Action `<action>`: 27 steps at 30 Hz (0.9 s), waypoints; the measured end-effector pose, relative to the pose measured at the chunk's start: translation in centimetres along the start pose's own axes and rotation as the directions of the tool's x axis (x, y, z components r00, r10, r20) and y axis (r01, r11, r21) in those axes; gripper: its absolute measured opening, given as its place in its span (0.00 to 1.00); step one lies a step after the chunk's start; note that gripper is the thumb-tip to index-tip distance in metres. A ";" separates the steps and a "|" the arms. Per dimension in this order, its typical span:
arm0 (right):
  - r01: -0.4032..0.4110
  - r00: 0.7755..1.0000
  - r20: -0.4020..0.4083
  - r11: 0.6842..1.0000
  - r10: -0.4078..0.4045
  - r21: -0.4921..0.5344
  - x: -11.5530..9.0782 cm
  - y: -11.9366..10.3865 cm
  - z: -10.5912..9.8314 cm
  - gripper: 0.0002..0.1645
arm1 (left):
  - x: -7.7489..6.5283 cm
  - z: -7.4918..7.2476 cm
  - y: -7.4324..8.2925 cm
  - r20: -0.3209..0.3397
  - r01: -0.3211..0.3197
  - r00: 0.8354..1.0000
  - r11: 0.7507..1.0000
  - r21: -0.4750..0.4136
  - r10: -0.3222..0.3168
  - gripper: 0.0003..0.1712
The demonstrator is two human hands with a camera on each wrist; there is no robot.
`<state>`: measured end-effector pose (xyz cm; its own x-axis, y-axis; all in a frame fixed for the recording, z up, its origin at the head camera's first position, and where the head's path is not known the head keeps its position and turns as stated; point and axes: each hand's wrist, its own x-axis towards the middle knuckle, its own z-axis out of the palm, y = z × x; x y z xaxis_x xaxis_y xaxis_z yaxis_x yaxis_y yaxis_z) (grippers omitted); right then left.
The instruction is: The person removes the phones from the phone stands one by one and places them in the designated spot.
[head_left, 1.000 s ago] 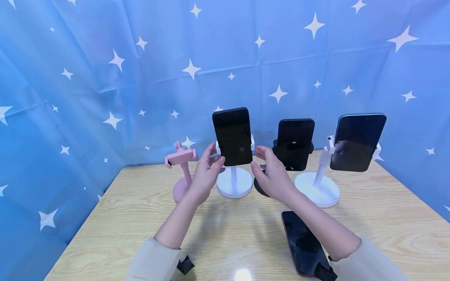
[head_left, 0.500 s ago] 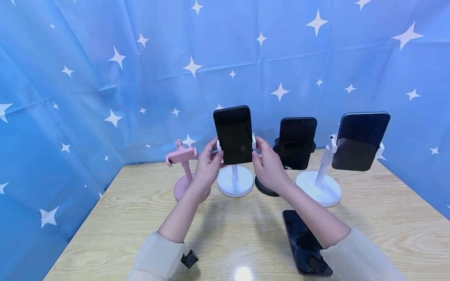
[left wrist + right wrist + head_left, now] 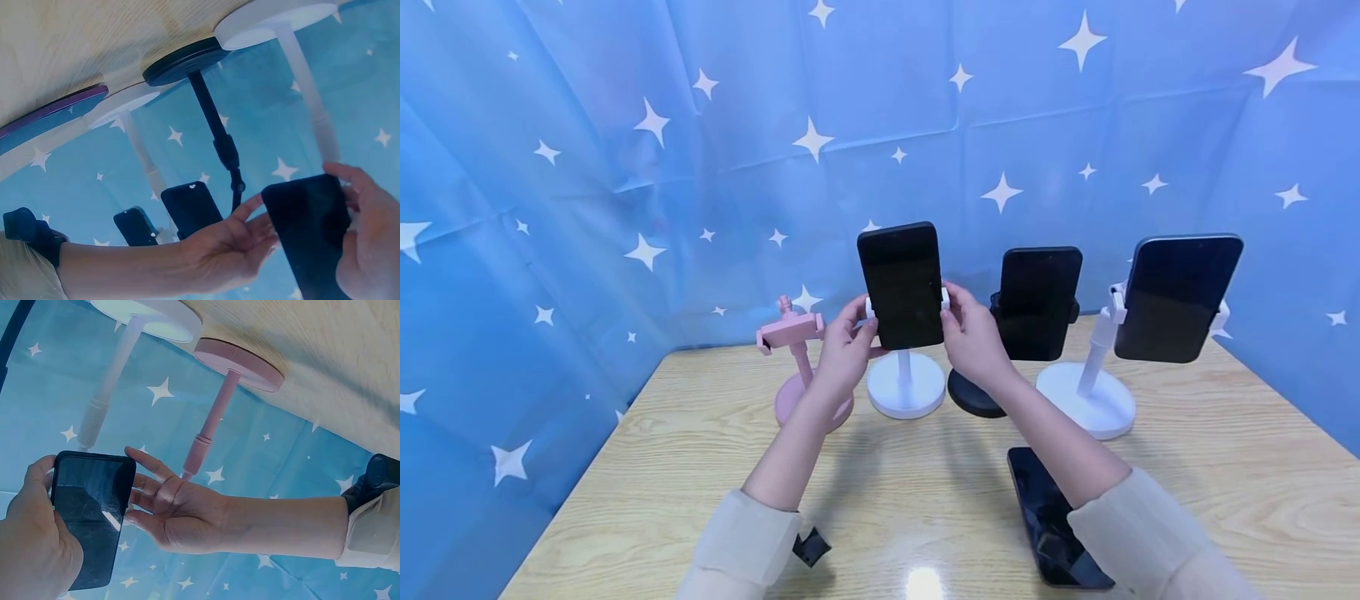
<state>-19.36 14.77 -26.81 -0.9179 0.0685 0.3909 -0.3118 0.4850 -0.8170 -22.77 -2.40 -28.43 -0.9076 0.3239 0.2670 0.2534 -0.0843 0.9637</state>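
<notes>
A black phone [image 3: 901, 283] stands nearly upright in the clamp of a white phone stand [image 3: 906, 392], at the middle of the table's far side. My left hand [image 3: 844, 354] holds the clamp's left side, with the thumb close to the phone's lower left edge. On the opposite side my right hand [image 3: 976, 337] grips the clamp's right arm, its thumb beside the phone's edge. Both wrist views show fingers reaching behind the phone [image 3: 94, 519], where the clamp is mostly hidden. The phone's dark screen faces me.
Left of the hands is a pink stand [image 3: 790, 333] holding no phone. To the right, a black stand [image 3: 973, 398] and another white stand [image 3: 1090, 408] each carry a phone. One more phone [image 3: 1048, 508] lies on the wooden table [image 3: 670, 467], partly under my right forearm. A starry curtain [image 3: 737, 192] hangs behind.
Both hands, apart from the clamp one second ago, have moved in from the sides and taken hold of it. The phone stays in the stand; the whole head view has shifted slightly.
</notes>
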 end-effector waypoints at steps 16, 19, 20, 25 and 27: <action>-0.024 0.996 0.082 0.997 0.030 -0.071 0.3 -0.1 -0.8 0.25 | 0.2 0.2 0.2 -0.027 0.025 0.999 0.999 0.040 -0.024 0.19; -0.006 0.996 0.092 0.995 0.015 -0.095 0.3 0.0 -1.0 0.25 | 0.0 0.3 0.2 -0.024 0.048 0.999 0.998 0.027 -0.047 0.19; 0.005 0.996 0.094 0.995 0.004 -0.103 0.3 0.0 -1.1 0.25 | 0.0 0.3 0.2 -0.024 0.046 0.999 0.999 0.029 -0.045 0.19; 0.064 0.995 0.088 0.987 -0.051 -0.150 0.0 0.1 -1.3 0.23 | -0.1 0.3 0.1 -0.038 0.033 0.999 0.998 0.058 -0.030 0.21; 0.082 0.994 0.080 0.984 -0.070 -0.161 -0.1 0.1 -1.3 0.23 | -0.2 0.3 0.1 -0.042 0.026 0.999 0.997 0.067 -0.023 0.22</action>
<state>-19.02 15.99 -26.37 -0.9105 -0.0361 0.4118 -0.3428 0.6227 -0.7034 -22.49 -2.23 -28.41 -0.9264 0.2861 0.2446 0.2518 -0.0122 0.9677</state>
